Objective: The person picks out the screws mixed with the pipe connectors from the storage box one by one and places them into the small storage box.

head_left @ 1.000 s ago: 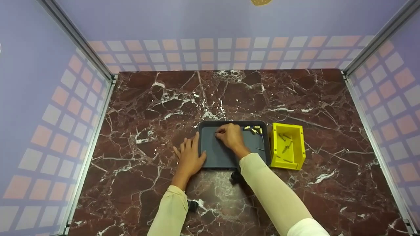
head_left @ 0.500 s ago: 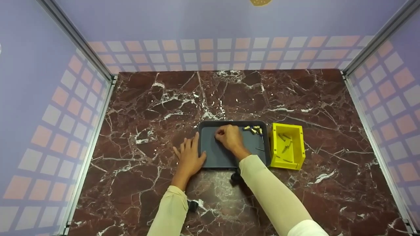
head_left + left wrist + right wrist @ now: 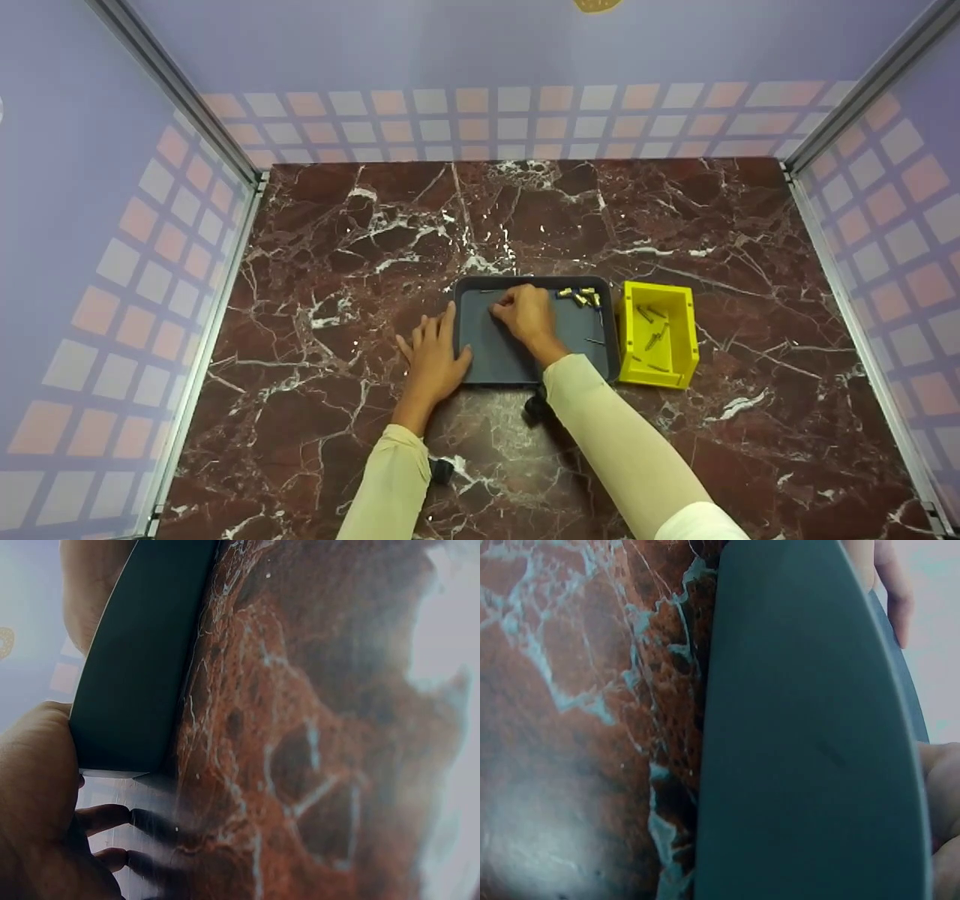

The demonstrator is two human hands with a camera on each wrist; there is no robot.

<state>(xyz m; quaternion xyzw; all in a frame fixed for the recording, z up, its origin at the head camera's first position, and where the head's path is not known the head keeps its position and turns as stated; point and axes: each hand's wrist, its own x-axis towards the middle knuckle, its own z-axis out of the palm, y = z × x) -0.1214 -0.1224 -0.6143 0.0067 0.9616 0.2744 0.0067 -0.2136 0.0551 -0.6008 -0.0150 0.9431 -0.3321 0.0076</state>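
Note:
In the head view my right hand (image 3: 525, 311) is over the dark grey tray (image 3: 502, 367), its fingers curled and the thumb close to the forefinger. Whether anything is between those fingertips is hidden. A thin, screw-like rod (image 3: 489, 291) lies by the tray's far wall, just beyond the hand. My left hand (image 3: 433, 356) rests along the tray's left side, fingers straight and spread, thumb at the rim. Several small brass-coloured pieces with blue parts (image 3: 580, 298) sit in the far right corner. Another thin rod (image 3: 595, 341) lies near the right wall. Both wrist views show mostly the tray's outer wall (image 3: 802, 735).
A yellow bin (image 3: 686, 330) with several loose screws (image 3: 655, 337) in it stands against the tray's right side. Dark red marble (image 3: 360, 300) surrounds the tray. Upright panels (image 3: 480, 45) bound the table at the back and sides.
The thin rod by the tray's far wall now shows; it was not visible before. My right hand has shifted only slightly. The left hand has stayed still.

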